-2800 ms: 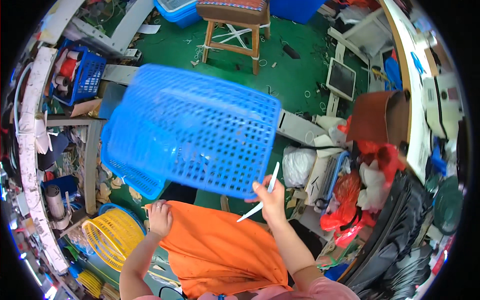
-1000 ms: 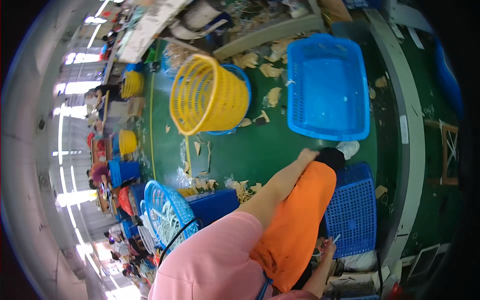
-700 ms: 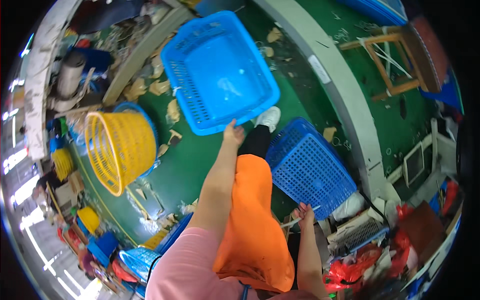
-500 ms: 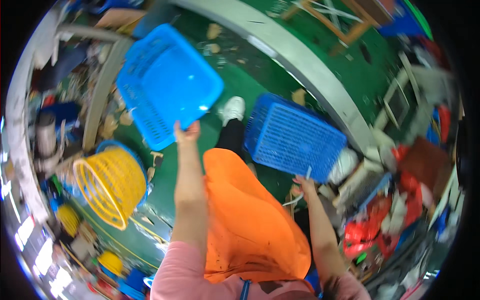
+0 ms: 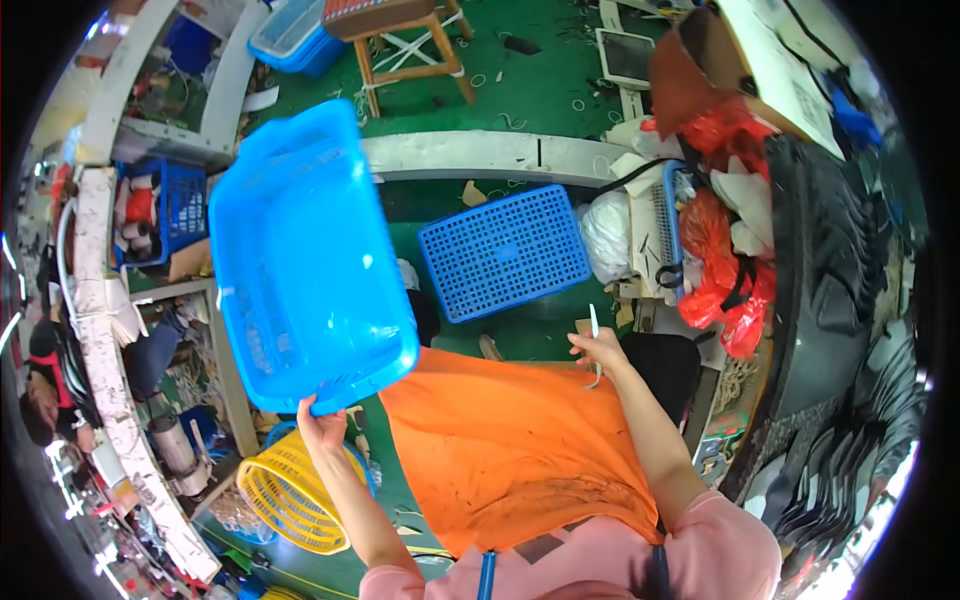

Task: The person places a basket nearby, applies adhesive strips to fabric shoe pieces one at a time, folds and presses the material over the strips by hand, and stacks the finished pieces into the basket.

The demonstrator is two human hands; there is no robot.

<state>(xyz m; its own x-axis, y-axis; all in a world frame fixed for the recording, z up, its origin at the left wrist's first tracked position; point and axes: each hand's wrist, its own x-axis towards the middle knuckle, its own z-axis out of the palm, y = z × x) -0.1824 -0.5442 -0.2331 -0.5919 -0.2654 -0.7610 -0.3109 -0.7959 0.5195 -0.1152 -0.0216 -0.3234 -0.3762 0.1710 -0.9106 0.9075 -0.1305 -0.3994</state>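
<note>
My left hand [image 5: 322,428] grips the near rim of a bright blue plastic basket [image 5: 310,270], fingers closed round its edge. Tilted up off the floor, the basket shows me its smooth inside, and slots run along its left wall. In my right hand [image 5: 600,350], pinched in front of the orange apron [image 5: 520,440], is a thin white strip [image 5: 594,318] whose ends stick out above and below the fingers. Beyond that hand, a darker blue lattice crate [image 5: 505,250] rests upside down on the green floor.
A yellow basket [image 5: 290,490] lies tilted below my left arm. A pale beam [image 5: 460,155] crosses ahead, with a wooden stool [image 5: 410,50] past it. White bags [image 5: 605,235], red bags [image 5: 725,300] and a black padded panel [image 5: 815,270] crowd the right. A black seat [image 5: 662,365] stands by my right arm.
The view has swung to the right. My left hand still holds the bright blue basket, now tipped more upright. My right hand has drawn away from the lattice crate, still with the white strip.
</note>
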